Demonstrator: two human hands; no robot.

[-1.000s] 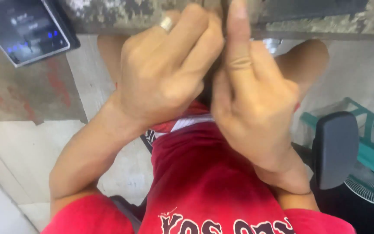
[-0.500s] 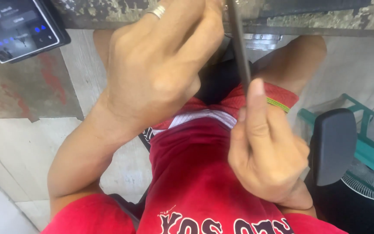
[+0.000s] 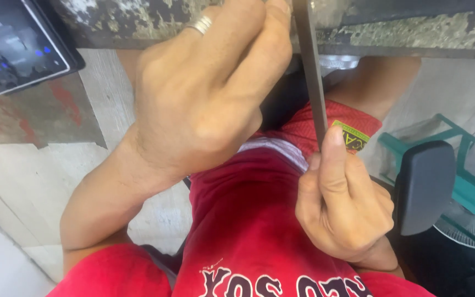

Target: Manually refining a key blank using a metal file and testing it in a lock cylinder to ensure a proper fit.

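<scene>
A thin flat dark metal bar (image 3: 311,77) runs from the top edge of the view down toward my body. My right hand (image 3: 342,209) is closed around its lower end, with the thumb laid straight along the bar. My left hand (image 3: 204,93), a silver ring on one finger, is curled shut, and its fingertips press against the bar's upper part at the top of the frame. The exact grip there is cut off by the frame. Both hands work just below the edge of a worn, mottled workbench (image 3: 413,27). My lap in red clothing lies underneath.
A dark tablet with a lit screen (image 3: 12,49) lies at the upper left. On the right are a black chair armrest (image 3: 424,187), a teal metal frame (image 3: 463,165) and part of a floor fan (image 3: 468,231). Pale concrete floor shows at the lower left.
My right hand has slid down toward my body and away from the left hand. More of the bar's length now shows between them. The left hand has stayed near the bench edge.
</scene>
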